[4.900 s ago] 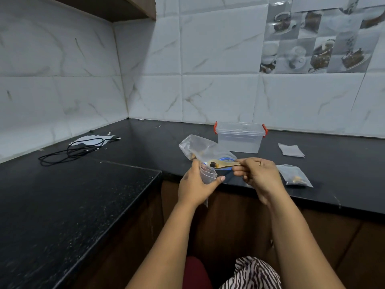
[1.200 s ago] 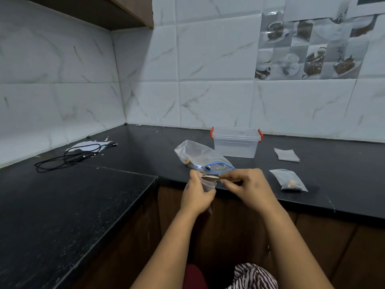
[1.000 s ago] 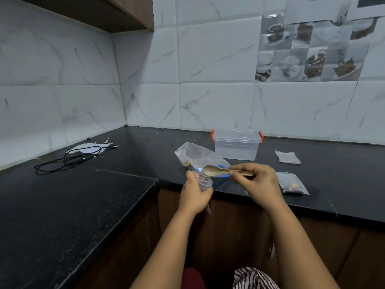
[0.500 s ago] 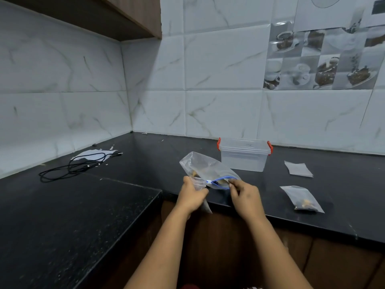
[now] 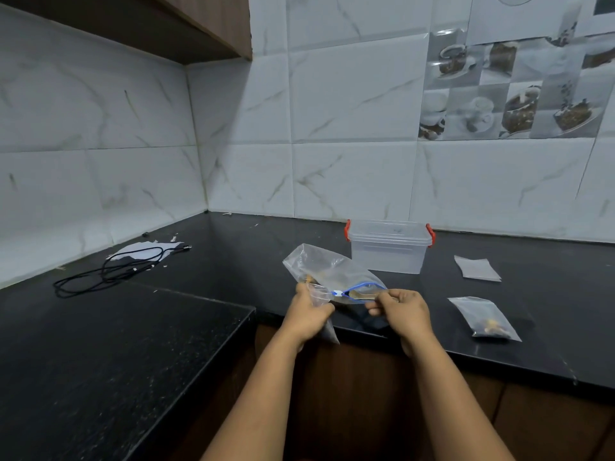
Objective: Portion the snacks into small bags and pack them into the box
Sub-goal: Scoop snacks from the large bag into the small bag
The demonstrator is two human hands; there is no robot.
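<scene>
Both hands work at the front edge of the surface (image 5: 332, 234), near its inner corner. L hand (image 5: 307, 312) is closed around a small clear bag (image 5: 319, 296), pinching it near the top; bag's lower end hangs below the front edge. R hand (image 5: 401, 309) has fingers curled and pinched on a wooden spoon (image 5: 361, 295) (handle mostly hidden by the fingers), whose bowl end sits inside the mouth of the large zip bag (image 5: 327, 271). Large zip bag lies on the surface just behind the hands, blue-edged mouth toward the front edge, closed end tilted up toward the back wall; a few snack pieces show through near its L side. Contents of the spoon: cannot tell.

Clear plastic box (image 5: 388, 247) w/ red latches stands behind the large zip bag, close to the back edge, lid on. Filled small bag (image 5: 484, 319) lies flat to the R of the R hand, near the front edge, snacks gathered at its near end. Empty small bag (image 5: 476, 267) lies flat farther back, R of the box. Black cable (image 5: 109, 271) lies coiled on the L wing of the surface, partly over a white paper (image 5: 143, 249) by the L wall.
</scene>
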